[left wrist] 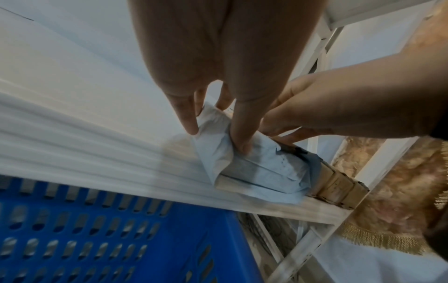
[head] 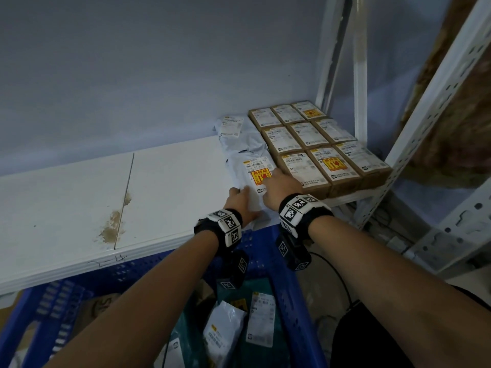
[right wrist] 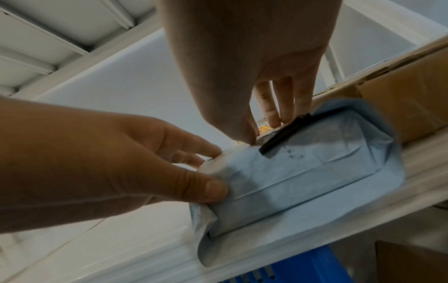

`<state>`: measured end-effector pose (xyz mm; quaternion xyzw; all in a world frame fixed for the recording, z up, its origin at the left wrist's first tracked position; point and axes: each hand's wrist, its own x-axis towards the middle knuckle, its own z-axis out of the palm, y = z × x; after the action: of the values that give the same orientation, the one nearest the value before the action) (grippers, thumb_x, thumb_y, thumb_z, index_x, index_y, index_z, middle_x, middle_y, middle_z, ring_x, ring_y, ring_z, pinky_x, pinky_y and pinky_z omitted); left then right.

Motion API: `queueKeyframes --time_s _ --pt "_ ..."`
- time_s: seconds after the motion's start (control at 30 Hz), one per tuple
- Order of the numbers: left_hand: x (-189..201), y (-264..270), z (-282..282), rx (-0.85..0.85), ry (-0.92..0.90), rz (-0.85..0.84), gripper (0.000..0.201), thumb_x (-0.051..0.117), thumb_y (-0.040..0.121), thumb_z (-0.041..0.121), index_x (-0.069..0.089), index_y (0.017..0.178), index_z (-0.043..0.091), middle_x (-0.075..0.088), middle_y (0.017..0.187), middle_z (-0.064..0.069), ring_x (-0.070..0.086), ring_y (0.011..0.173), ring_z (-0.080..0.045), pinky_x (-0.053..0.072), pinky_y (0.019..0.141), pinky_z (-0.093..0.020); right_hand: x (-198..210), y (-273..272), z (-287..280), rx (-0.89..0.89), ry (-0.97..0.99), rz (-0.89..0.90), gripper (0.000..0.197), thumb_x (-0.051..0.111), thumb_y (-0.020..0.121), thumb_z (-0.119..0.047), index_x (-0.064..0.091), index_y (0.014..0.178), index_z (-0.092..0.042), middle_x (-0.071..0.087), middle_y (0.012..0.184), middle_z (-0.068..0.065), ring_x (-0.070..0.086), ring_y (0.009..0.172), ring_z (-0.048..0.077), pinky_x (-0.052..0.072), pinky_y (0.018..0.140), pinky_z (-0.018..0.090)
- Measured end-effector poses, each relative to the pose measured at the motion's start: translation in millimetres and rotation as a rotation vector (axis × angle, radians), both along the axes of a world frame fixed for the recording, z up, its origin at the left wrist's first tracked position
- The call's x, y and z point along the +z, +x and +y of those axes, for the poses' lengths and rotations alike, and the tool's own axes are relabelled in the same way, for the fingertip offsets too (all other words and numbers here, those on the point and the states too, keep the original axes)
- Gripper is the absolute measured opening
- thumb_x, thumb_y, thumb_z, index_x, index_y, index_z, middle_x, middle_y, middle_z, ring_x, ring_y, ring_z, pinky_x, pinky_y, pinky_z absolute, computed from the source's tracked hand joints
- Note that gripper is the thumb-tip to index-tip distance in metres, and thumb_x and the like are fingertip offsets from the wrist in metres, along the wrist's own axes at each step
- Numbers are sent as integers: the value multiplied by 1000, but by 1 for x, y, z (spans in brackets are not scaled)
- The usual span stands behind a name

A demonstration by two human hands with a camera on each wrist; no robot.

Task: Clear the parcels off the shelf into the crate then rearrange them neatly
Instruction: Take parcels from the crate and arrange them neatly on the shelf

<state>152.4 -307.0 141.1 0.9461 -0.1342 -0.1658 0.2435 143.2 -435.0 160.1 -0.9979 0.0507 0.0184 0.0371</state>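
I have the white bag parcel (head: 255,179) at the shelf (head: 164,181) front edge — left hand (head: 240,201) pinching its corner, right hand (head: 279,188) gripping its top; I'd lift evenly, then lower into the crate (head: 295,309).

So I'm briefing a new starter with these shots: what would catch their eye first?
Probably both hands, left hand and right hand, gripping a pale blue-grey bagged parcel at the white shelf's front edge. Right of it sits a tidy three-by-three block of brown boxes. Below the shelf, the blue crate already holds several bagged parcels.
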Motion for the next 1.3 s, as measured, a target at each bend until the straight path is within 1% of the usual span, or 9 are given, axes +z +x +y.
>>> queueKeyframes --time_s 0.3,0.53,0.73,0.8,0.9,1.03,1.1,1.2,1.3 --pt "-3 19 -9 12 55 10 76 69 77 45 32 134 10 36 131 -16 48 117 -35 41 101 -39 -3 24 -5 -4 -10 49 39 56 88 -22 60 126 -13 40 136 9 53 115 34 47 95 39" --pt "-3 21 -10 23 14 18 79 68 80 43 27 139 10 37 134 -18 47 119 -36 41 101 -41 -10 31 -4 -14 -29 37 39 54 88 -21 59 125 -10 36 139 10 52 116 34 45 94 40" --pt "-6 14 -5 37 -55 69 90 63 85 37 6 151 18 25 149 -16 34 135 -32 32 110 -37 -6 31 -1 -22 -66 62 36 53 90 -18 60 124 -8 33 143 11 51 116 36 44 95 41" --pt "-5 7 0 39 -76 70 84 59 88 32 5 152 20 31 147 -16 37 133 -32 33 110 -37 -4 31 -1 -29 -83 94 35 52 91 -17 59 125 -9 32 143 11 51 117 37 44 95 41" --pt "-9 -8 14 25 -198 92 67 50 92 18 17 149 22 47 136 -16 49 122 -31 42 103 -37 -2 31 0 -24 -124 118 35 48 95 -15 57 127 -7 32 145 13 51 118 36 44 95 40" --pt "-18 -32 55 78 -325 205 40 56 89 11 50 128 13 59 121 -13 59 98 -26 50 80 -30 2 28 7 -12 -169 121 36 42 99 -15 53 131 -4 33 146 16 47 124 34 43 99 40" --pt "-20 -42 79 114 -330 178 27 60 87 9 58 113 10 59 116 -12 59 98 -30 50 80 -33 3 27 8 -12 -140 138 37 40 99 -17 52 130 -2 37 142 19 49 122 34 44 99 39" --pt "-18 -55 119 139 -364 224 17 52 88 -6 57 90 11 57 113 -10 60 100 -31 51 86 -38 11 25 8 2 -77 146 34 42 98 -16 54 127 -2 46 135 21 52 118 34 45 94 35" --pt "-21 -59 166 186 -353 280 31 45 90 -11 52 76 15 56 91 -4 58 78 -22 49 70 -34 15 23 8 -3 -55 157 31 47 96 -16 54 124 -4 52 128 18 54 113 32 47 88 31"
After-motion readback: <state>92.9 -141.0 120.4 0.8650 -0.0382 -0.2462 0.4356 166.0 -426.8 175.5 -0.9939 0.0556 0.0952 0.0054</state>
